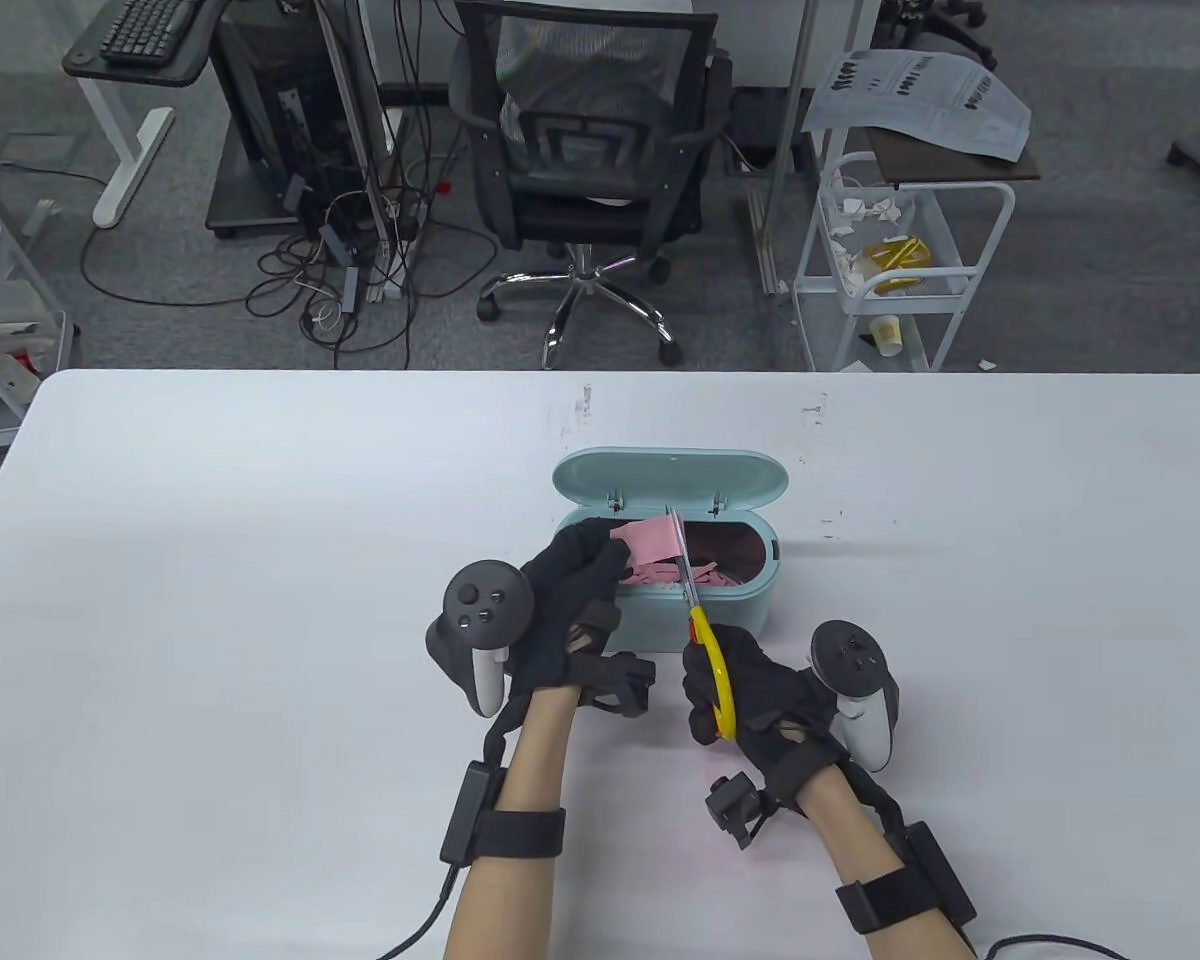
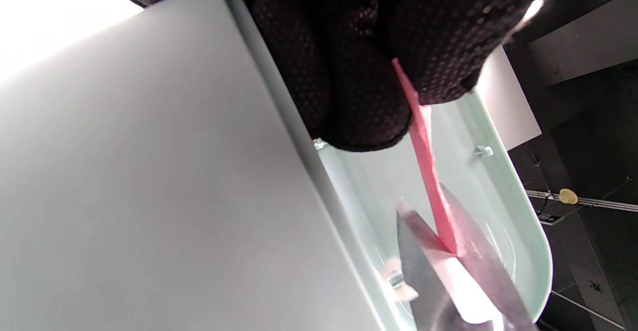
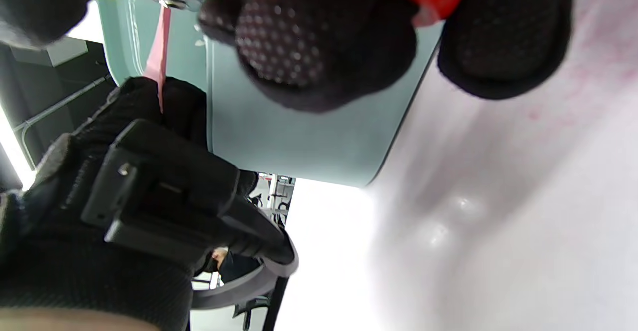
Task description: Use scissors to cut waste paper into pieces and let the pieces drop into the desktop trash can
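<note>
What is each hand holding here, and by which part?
The left hand pinches the pink paper by its left end. The right hand grips the scissors by their handles.

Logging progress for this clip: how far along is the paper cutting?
Done: pink scraps already lie inside the open trash can. In hand: the left hand pinches a pink sheet over the can, and the right hand holds the scissors, whose blades straddle the sheet's edge in the left wrist view. Left: the remaining sheet still needs cutting up.
</note>
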Available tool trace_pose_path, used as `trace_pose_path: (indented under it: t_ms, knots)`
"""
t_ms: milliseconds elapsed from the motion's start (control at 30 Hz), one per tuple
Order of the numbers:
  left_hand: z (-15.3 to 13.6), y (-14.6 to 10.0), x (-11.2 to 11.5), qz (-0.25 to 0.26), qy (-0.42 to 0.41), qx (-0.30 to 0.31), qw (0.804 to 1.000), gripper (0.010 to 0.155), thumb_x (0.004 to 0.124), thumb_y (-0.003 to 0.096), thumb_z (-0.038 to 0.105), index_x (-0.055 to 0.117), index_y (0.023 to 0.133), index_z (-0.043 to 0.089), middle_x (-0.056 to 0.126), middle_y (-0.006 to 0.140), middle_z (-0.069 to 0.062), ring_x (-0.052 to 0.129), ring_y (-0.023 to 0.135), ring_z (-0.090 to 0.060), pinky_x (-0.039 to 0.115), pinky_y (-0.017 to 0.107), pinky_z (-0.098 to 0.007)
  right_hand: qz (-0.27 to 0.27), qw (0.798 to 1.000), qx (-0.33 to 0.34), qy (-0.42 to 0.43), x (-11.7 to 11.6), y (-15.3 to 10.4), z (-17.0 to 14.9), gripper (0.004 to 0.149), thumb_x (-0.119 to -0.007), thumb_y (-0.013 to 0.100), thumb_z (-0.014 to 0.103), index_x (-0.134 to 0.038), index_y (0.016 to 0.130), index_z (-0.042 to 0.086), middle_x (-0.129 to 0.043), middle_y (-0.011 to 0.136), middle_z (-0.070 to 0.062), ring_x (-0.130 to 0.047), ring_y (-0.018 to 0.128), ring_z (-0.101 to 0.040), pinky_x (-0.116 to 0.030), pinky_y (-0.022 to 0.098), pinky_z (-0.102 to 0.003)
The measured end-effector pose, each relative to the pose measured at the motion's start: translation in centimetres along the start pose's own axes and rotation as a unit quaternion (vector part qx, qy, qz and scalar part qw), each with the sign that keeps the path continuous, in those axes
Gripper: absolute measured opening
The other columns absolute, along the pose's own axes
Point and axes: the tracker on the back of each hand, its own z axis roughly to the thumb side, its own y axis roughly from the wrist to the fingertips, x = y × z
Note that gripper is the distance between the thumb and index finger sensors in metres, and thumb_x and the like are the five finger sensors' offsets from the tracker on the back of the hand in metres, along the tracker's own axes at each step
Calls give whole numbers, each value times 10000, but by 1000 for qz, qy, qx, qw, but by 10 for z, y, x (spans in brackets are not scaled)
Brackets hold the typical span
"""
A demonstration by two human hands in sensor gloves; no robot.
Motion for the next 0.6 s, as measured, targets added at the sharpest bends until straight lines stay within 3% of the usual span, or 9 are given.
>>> trace_pose_path:
  t_ms: [200,433,600]
  knots:
    - [0,0,0,1,1,1,1000,366,887,457,426,919,787,272,1092,600,71,1074,556,-157,556,733,-641,-17,1000,14,7,0,0,2,748,-754,358,627,-565,845,92,-905,520,102,-1002,162,-54,-914,305,-455]
    - [-1,-1,0,6,-1,0,1000,366,882,459,433,913,790,279,1092,600,81,1076,555,-147,559,733,-635,-36,999,25,28,4,-3,-2,768,-763,347,667,-591,851,113,-919,522,96,-1007,163,-73,-899,326,-460]
    - [-1,-1,0,8,-4,-1,1000,365,878,462,438,910,792,284,1089,604,87,1074,561,-142,562,736,-630,87,996,5,12,1,-7,-10,980,-643,364,817,-261,996,173,-656,863,-26,-864,596,-237,-635,582,-645]
